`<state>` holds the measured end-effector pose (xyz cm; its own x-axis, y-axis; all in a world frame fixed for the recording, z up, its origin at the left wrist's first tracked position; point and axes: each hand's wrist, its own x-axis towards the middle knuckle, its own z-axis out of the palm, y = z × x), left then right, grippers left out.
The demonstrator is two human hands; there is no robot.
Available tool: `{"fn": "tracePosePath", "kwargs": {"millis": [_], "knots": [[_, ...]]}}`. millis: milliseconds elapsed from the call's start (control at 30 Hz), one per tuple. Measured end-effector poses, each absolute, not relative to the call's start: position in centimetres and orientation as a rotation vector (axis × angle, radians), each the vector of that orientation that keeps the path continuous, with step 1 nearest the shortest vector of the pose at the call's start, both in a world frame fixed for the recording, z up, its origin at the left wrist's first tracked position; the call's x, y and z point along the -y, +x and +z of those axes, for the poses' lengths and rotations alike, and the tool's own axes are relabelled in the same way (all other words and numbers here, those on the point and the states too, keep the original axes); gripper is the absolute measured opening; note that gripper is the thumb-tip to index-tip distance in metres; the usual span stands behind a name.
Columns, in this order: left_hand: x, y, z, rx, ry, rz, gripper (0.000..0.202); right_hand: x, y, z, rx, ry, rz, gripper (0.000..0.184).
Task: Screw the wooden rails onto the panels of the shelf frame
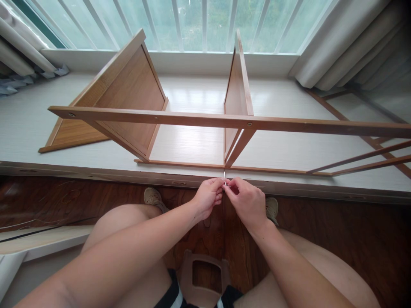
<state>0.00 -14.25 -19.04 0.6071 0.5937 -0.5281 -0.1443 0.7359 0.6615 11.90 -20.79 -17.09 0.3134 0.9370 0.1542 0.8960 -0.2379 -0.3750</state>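
Observation:
My left hand (pixel 209 196) and my right hand (pixel 245 197) meet in front of the ledge's front edge, both closed in a pinch. Between their fingertips is a thin silver piece (pixel 225 176) that looks like an L-shaped Allen key; its upper end points toward the frame's lower rail (pixel 192 166). Fingers hide part of it. The wooden shelf frame lies on its side just beyond my hands. A long upper rail (pixel 202 119) crosses it, with round metal fasteners showing. Two upright wooden panels, a left one (pixel 128 90) and a middle one (pixel 236 81), join the rails.
The frame rests on a white window ledge (pixel 192 94) below a barred window (pixel 205 25). Curtains hang at both sides, including a right curtain (pixel 340 47). A brown stool (pixel 188 278) is between my legs. A pale wooden piece (pixel 48 241) stands at lower left.

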Motion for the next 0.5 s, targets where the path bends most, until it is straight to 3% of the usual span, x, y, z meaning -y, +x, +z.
{"fn": "tracePosePath", "kwargs": {"millis": [500], "knots": [[14.31,0.01,-19.89,-0.801,0.513,0.464,0.031,20.76,11.96,-18.02,1.642,-2.23,0.095,0.025]]}}
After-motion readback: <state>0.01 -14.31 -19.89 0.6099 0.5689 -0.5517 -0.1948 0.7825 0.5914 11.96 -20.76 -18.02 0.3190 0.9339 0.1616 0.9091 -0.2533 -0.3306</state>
